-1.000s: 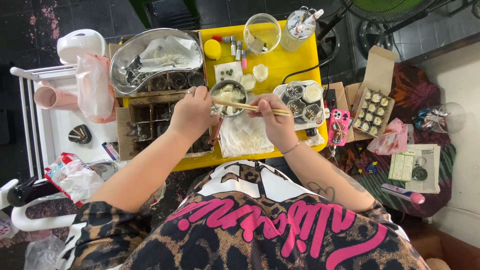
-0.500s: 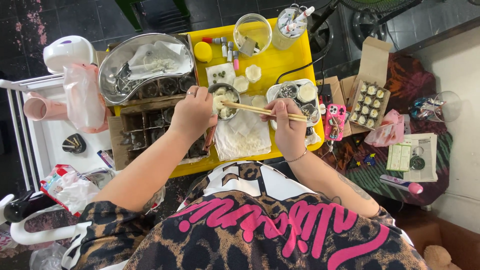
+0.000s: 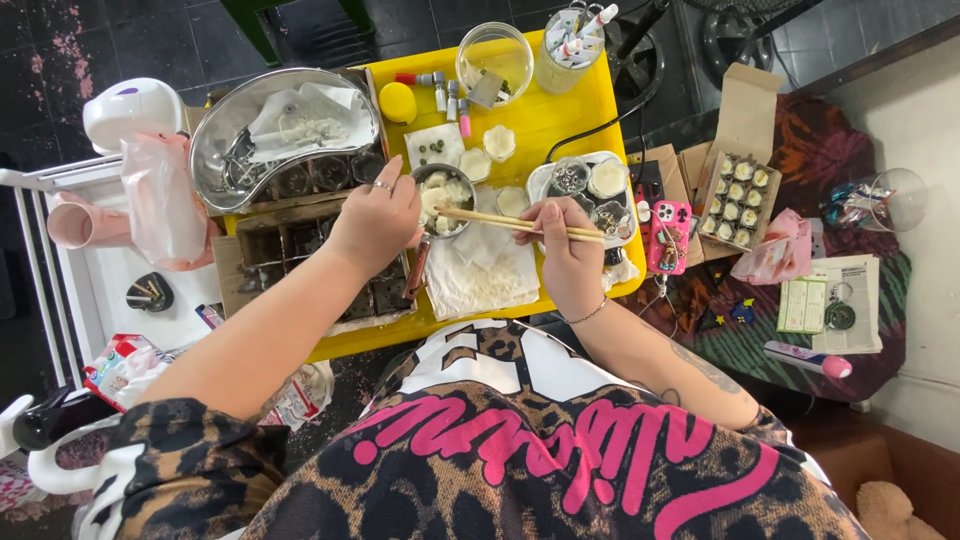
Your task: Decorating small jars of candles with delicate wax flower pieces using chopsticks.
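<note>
Both hands have barely shifted; chopsticks (image 3: pixel 520 222) stay level.
Right hand (image 3: pixel 567 250) grips them, tips pointing nine o'clock into the bowl (image 3: pixel 443 195) clasped by the left hand (image 3: pixel 375 220).

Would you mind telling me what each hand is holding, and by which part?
The right hand holds a pair of chopsticks near their thick back end. The left hand grips the small metal bowl by its near rim.
</note>
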